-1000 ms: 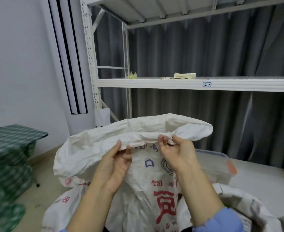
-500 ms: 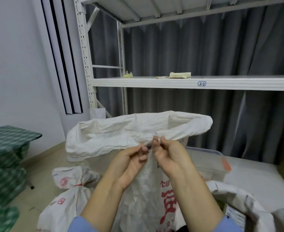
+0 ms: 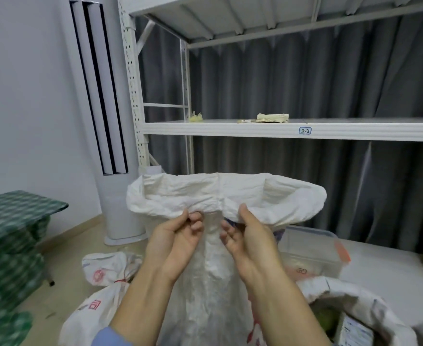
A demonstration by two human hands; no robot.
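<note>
Holding a white sack (image 3: 267, 198) up before the shelf (image 3: 230, 128), the person is gripping its near rim with both hands; the sack's mouth is gaping wide and its body is hanging down between the forearms. The left hand (image 3: 178, 236) is pinching the rolled rim between thumb and curled fingers. The right hand (image 3: 248, 236) is just beside it, thumb touching the rim fold, fingers curling loosely below; I cannot tell if this grip is clamping the cloth. A clear box (image 3: 310, 248) is standing at right.
</note>
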